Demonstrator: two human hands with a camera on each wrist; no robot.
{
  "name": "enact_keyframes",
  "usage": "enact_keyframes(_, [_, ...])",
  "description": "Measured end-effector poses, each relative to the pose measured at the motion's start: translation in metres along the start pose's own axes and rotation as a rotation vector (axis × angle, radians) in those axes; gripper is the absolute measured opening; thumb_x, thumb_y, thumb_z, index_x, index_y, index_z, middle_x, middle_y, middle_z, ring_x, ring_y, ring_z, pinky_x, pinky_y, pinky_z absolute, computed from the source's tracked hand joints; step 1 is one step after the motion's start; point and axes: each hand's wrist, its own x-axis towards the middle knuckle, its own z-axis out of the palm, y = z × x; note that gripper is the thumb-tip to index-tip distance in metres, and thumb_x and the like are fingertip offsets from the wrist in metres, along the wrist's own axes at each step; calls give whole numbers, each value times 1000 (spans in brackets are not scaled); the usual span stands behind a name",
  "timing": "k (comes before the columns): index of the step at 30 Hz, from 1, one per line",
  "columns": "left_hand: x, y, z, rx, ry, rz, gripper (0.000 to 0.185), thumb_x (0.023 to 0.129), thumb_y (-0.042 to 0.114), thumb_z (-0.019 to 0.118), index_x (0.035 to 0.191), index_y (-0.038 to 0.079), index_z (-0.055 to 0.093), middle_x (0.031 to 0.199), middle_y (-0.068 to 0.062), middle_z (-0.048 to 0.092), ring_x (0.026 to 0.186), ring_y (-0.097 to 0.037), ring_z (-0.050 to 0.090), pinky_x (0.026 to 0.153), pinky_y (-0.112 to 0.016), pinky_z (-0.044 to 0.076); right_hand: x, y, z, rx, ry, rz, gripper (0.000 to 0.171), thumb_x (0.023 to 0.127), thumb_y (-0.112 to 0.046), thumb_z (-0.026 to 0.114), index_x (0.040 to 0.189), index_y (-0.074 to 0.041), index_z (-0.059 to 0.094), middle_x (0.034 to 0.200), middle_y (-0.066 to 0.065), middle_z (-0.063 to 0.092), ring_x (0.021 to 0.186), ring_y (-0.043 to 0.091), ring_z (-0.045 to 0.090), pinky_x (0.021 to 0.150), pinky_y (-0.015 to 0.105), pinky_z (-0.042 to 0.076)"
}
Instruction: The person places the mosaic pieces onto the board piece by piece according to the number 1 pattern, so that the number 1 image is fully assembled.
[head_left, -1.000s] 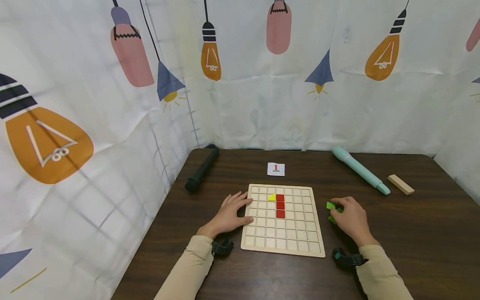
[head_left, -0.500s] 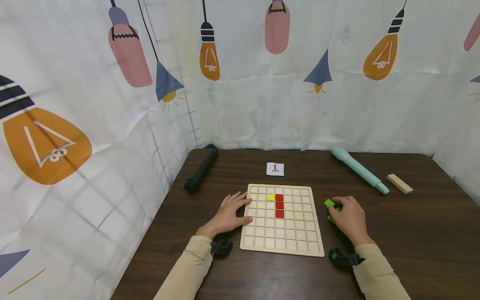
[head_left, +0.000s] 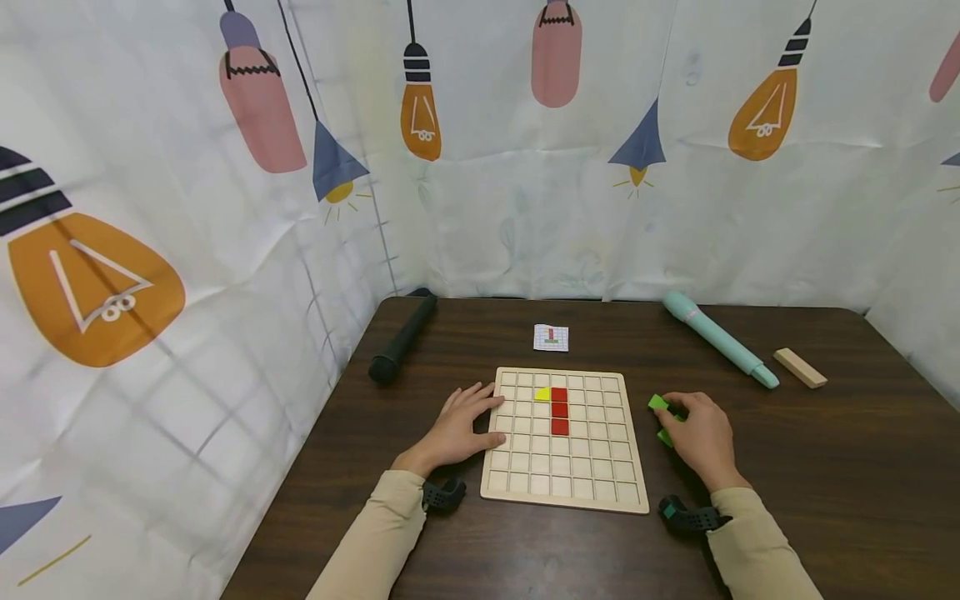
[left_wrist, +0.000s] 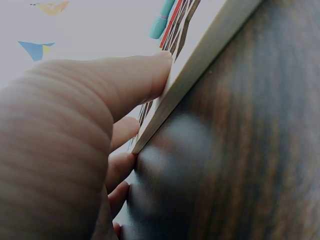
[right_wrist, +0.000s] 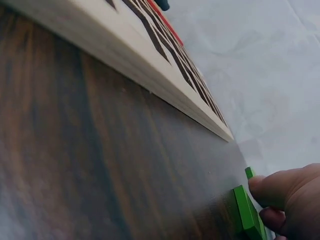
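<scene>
Nothing has visibly moved. Left hand (head_left: 459, 427): fingers flat, resting on wooden grid board (head_left: 564, 492) edge. Right hand (head_left: 700, 437): curled, gripping green pieces (head_left: 658, 405) on bench (head_left: 825, 467), just right of board.

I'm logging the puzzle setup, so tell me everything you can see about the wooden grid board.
The wooden grid board is a pale, square tray of small square cells lying flat on the dark table. Three red tiles fill a column near its top, a yellow triangle beside the uppermost. The left hand rests against its left edge; the right hand stays off it.
</scene>
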Motion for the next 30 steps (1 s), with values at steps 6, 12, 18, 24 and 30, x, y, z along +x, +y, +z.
enact_keyframes(6, [0, 1, 0, -7, 11, 12, 63, 89, 38, 70, 144, 15, 50, 158, -7, 31, 148, -29, 19, 118, -55, 6, 1, 0, 2, 33, 62, -44, 30, 90, -16, 70, 115, 0, 69, 112, 26, 62, 99, 45, 58, 81, 60, 45])
enact_keyframes(12, [0, 0, 1, 13, 9, -6, 63, 90, 39, 69, 145, 17, 49, 158, -4, 31, 148, -26, 19, 119, -53, 5, 0, -2, 8, 66, 139, -120, 28, 87, -16, 74, 111, -1, 71, 107, 21, 65, 92, 39, 62, 74, 55, 49])
enact_keyframes(18, [0, 1, 2, 11, 22, -10, 61, 90, 39, 68, 144, 18, 50, 157, -3, 33, 148, -26, 20, 119, -52, 6, -3, -11, 14, 129, 137, -161, 27, 87, -14, 74, 111, -2, 71, 106, 17, 65, 94, 36, 62, 75, 54, 49])
enact_keyframes(24, [1, 1, 3, 5, 39, -10, 58, 92, 38, 67, 143, 18, 51, 157, -3, 33, 148, -26, 20, 119, -51, 6, -7, -25, 22, 184, 115, -239, 28, 85, -13, 76, 111, -5, 72, 106, 12, 65, 96, 32, 63, 76, 52, 51])
enact_keyframes(30, [0, 1, 3, 6, 46, -11, 57, 92, 37, 67, 143, 18, 52, 157, -3, 33, 148, -26, 21, 119, -51, 7, -15, -44, 29, 217, 34, -292, 27, 85, -14, 77, 111, -9, 72, 105, 5, 66, 91, 24, 64, 72, 43, 53])
